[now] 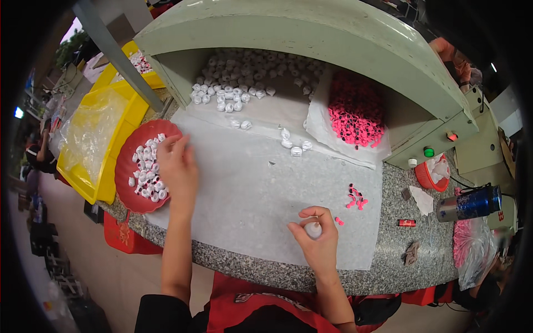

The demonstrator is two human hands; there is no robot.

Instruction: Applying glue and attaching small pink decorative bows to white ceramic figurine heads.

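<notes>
My left hand (179,169) is over the right rim of a round red dish (126,194), its fingers apart and no object visible in them. Small white pieces (149,166), some with dark red or black spots, lie heaped in the dish. Over the front part of the white sheet (239,183), my right hand (322,244) is closed around a small white squeeze bottle (313,230) with a pointed tip. Most of the bottle is hidden by the fingers. Beside that hand lie a few small pink pieces with black ends (355,198).
A pale green metal cabinet (311,30) arches over the back, sheltering many white pieces (233,94) and a pink pile (358,111). Yellow trays (105,166) stand left. At right are a blue flask (472,204), a red basket (426,178) and a red battery-like cylinder (406,222).
</notes>
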